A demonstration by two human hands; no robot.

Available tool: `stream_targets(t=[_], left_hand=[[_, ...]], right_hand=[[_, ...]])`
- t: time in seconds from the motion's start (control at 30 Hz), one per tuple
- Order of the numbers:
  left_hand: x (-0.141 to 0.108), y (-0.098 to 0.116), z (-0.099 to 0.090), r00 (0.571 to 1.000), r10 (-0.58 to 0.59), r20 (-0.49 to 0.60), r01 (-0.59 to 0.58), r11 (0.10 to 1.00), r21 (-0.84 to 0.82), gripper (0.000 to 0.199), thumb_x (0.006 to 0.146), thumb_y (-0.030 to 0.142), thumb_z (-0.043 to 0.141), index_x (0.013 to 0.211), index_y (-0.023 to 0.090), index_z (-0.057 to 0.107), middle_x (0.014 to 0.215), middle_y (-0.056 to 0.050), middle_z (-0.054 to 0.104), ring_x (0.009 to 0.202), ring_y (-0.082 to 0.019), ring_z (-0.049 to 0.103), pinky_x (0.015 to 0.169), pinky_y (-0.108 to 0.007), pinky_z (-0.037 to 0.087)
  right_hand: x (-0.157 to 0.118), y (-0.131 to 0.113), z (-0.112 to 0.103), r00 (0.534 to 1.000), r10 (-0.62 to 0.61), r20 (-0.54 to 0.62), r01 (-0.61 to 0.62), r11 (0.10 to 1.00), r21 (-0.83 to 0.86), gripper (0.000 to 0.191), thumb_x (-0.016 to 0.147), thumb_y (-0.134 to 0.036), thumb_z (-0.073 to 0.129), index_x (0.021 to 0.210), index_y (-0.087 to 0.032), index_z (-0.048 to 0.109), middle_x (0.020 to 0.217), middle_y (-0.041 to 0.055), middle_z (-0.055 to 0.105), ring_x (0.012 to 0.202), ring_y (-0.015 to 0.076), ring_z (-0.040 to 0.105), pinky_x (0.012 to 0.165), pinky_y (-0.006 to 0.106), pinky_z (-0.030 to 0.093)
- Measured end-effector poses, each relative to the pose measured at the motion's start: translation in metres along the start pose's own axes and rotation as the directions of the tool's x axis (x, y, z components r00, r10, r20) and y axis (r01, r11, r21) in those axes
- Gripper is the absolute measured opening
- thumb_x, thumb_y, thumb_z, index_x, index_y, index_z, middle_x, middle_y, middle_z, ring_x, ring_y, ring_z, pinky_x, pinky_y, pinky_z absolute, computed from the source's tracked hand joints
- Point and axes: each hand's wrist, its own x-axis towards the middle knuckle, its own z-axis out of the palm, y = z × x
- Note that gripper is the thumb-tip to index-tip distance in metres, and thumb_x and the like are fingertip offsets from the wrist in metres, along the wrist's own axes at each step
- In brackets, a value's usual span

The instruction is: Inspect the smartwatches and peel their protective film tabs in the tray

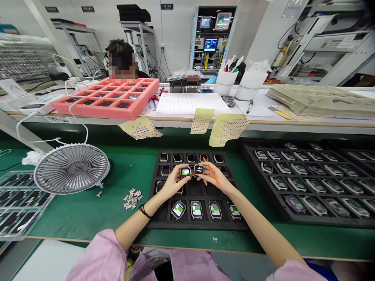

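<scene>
My left hand [175,182] grips a watch [185,172] whose lit screen shows green and white. Beside it, my right hand [212,175] holds a second watch [199,170] with a mostly dark screen, along with an orange stick [213,173] that slants between the fingers. Both watches are held side by side above a black foam tray [199,224] with rows of compartments. In its front row lie several watches with lit screens, such as one [196,209] showing green and white. Darker watches sit in the back rows. My hands hide some middle compartments.
A grey fan [72,168] and small scraps [133,199] are at the left. A larger black tray [293,216] of watches stands right. The shelf holds a pink foam tray [129,113], papers [191,103] and white cups [225,82]. A person [120,60] is beyond it.
</scene>
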Motion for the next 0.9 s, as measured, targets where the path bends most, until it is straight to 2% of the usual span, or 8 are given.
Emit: stream_targets(t=[0.13,0.3,0.6,0.77,0.9], left_hand=[[0.0,0.0,0.0,1.0,-0.018,0.015,0.019,0.997,-0.079,0.045,0.084,0.042,0.059,0.12,0.018,0.048,0.108,-0.009,0.058,0.089,-0.017,0.056,0.069,-0.025,0.049],[0.001,0.001,0.0,0.999,-0.04,0.015,0.042,0.994,-0.098,0.045,0.085,0.044,0.057,0.12,0.018,0.049,0.096,-0.006,0.057,0.072,-0.012,0.052,0.057,-0.021,0.043],[0.0,0.009,0.001,0.999,-0.047,-0.011,0.046,0.996,-0.08,0.043,0.083,0.046,0.058,0.116,0.017,0.055,0.084,-0.003,0.058,0.06,-0.01,0.048,0.051,-0.021,0.039],[0.0,0.013,0.001,0.997,-0.057,-0.048,0.055,0.997,-0.051,0.04,0.085,0.05,0.054,0.106,0.016,0.061,0.069,0.0,0.056,0.05,-0.008,0.043,0.044,-0.021,0.031],[0.001,0.011,0.0,0.997,-0.058,-0.043,0.057,0.998,-0.033,0.039,0.085,0.05,0.054,0.102,0.016,0.062,0.067,0.0,0.056,0.048,-0.008,0.045,0.042,-0.021,0.028]], right_hand=[[0.001,0.003,-0.001,1.0,0.0,-0.012,0.0,1.0,-0.002,0.04,0.078,-0.033,0.071,0.11,-0.023,0.051,0.106,0.0074,0.059,0.073,0.017,0.067,0.048,0.023,0.048],[0.0,-0.002,0.0,1.0,0.002,-0.028,-0.002,1.0,-0.009,0.034,0.082,-0.036,0.066,0.109,-0.022,0.052,0.098,0.0052,0.06,0.07,0.0161,0.066,0.048,0.025,0.048],[0.0,0.0,-0.001,0.995,0.024,-0.099,-0.028,0.999,-0.046,0.03,0.079,-0.039,0.068,0.1,-0.022,0.055,0.079,0.0004,0.061,0.057,0.0136,0.062,0.043,0.023,0.043],[0.0,-0.004,0.001,0.992,0.027,-0.123,-0.031,0.999,-0.034,0.025,0.085,-0.043,0.06,0.097,-0.021,0.058,0.077,0.0017,0.061,0.056,0.0145,0.062,0.042,0.024,0.043],[0.0,-0.006,0.001,0.993,0.024,-0.115,-0.03,0.998,-0.05,0.024,0.087,-0.043,0.058,0.097,-0.021,0.057,0.074,0.0015,0.06,0.055,0.0147,0.062,0.042,0.025,0.043]])
